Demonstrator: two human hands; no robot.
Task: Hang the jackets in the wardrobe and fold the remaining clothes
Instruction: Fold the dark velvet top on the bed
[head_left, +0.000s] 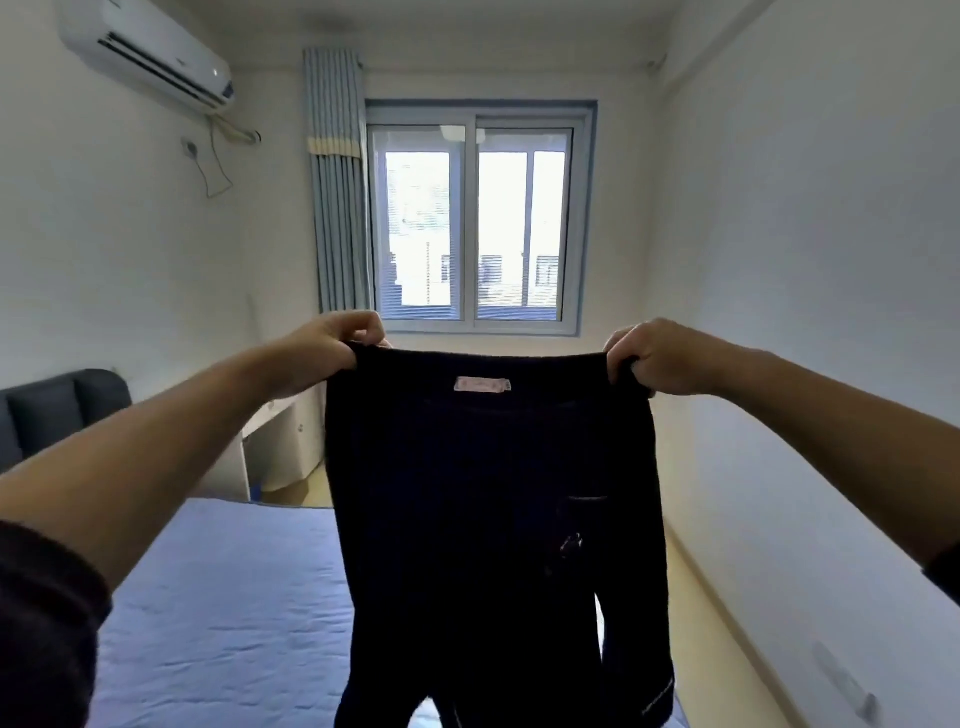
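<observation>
The left hand (332, 345) and right hand (654, 358) each pinch a top corner of the dark navy garment (488, 493) — held up, stretched flat, hanging over the blue bed (223, 597). Pink label (482, 385) under its top edge, pale-trimmed pocket (587, 499) — window (475, 223) beyond.

White walls. Bright window (475, 228) on the far wall, striped curtain (337, 182) bunched at its left. AC unit (145, 52) upper left. Blue bed (223, 597), dark headboard (57, 410), probably a white desk (280, 441) behind.
</observation>
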